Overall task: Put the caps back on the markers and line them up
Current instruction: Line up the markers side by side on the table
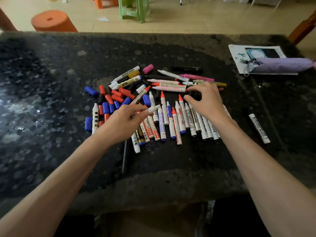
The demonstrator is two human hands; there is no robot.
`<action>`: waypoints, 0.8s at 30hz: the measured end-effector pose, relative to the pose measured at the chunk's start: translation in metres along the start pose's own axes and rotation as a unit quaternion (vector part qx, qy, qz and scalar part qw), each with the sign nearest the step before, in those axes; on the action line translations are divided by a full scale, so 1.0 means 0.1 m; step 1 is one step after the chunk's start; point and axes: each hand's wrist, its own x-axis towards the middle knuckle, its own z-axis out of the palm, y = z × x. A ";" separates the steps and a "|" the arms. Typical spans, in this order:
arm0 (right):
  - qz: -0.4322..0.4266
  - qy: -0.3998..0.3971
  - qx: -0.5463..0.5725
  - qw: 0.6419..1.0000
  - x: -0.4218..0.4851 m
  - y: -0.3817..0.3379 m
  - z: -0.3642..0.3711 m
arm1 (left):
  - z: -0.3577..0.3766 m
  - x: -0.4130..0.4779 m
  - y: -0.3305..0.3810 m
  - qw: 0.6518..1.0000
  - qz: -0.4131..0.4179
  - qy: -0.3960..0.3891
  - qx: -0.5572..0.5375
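White plastic with a dark bare tip, the uncapped whiteboard marker is pinched near its tip end between the thumb and forefinger of the left hand. It is held just above a rough row of white-barrelled markers laid side by side on the dark speckled stone worktop. The left forearm is stretched forward from the lower left, with the remaining fingers curled under. The right hand is held palm down over the far right part of the row. Its grip is half open, thumb and forefinger parted, and nothing is plainly held in it. Loose red and blue plastic caps are scattered left of the row. More markers are heaped crosswise beyond it, with a pink cap at the heap's far edge. One lone white marker lies apart at the right. A folded lilac umbrella rests on a printed white sheet near the far right corner.
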 end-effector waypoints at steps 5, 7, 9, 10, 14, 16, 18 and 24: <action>0.000 0.028 -0.018 0.999 0.04 -0.08 0.01 | -0.05 -0.03 -0.05 1.000 -0.006 -0.003 -0.002; -0.011 0.023 -0.052 0.998 0.04 -0.07 -0.01 | -0.06 -0.04 -0.05 1.000 -0.005 0.001 0.000; -0.002 0.001 -0.078 0.997 0.03 -0.06 0.00 | -0.06 -0.03 -0.05 1.000 -0.003 0.007 0.000; 0.007 -0.007 -0.075 0.997 0.02 -0.05 0.02 | -0.06 -0.03 -0.05 1.000 -0.002 0.007 -0.002; 0.019 0.022 -0.022 0.999 0.00 -0.06 -0.04 | -0.03 -0.03 -0.06 1.000 -0.003 0.007 -0.001; 0.036 0.034 0.052 0.997 -0.02 -0.09 -0.11 | -0.02 -0.03 -0.06 1.000 -0.003 0.007 0.009; 0.055 -0.001 0.117 0.992 -0.08 -0.18 -0.17 | -0.01 -0.02 -0.05 1.000 -0.005 -0.002 0.019; 0.123 -0.129 0.313 0.933 -0.44 -0.40 -0.26 | 0.05 0.04 0.00 0.999 -0.011 -0.030 0.020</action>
